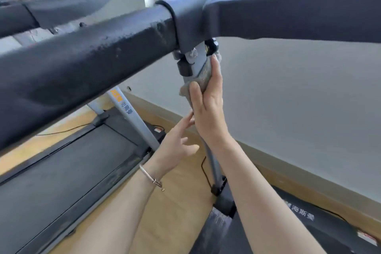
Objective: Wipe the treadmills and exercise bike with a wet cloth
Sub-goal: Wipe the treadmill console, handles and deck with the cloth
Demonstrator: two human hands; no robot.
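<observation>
So the right hand (208, 97) is wrapped around a grey-beige woven cloth (204, 77), thumb across the front and fingers running up the far side, squeezing it against the grey metal upright post (212, 161) of the nearer treadmill, right below the hinge bracket (195, 57) where the post meets the console. The cloth sits high on that post, bunched under the palm with a corner poking out on the left by the thumb.

The left hand (177, 142) is lower down, fingers straight and loose, tips just touching the post or the heel of the right hand, can't quite tell which. It isn't gripping anything. There's a thin silver bangle (150, 177) on that wrist.

Handling-wise, a wet rag like this is soft and floppy and will mould around the tube no problem, so I'd say gripping it in a full wrap like this is the way to go. Painted metal is slick when damp, so it should slide down easily. The bracket has bolts and a black knob (211, 46) that could snag the weave.

Further out: a thick black foam-covered handrail (82, 57) crosses the top of the view, a second treadmill with a black belt (61, 167) sits to the left, all on a wooden floor (181, 192) against a grey wall (299, 109).
</observation>
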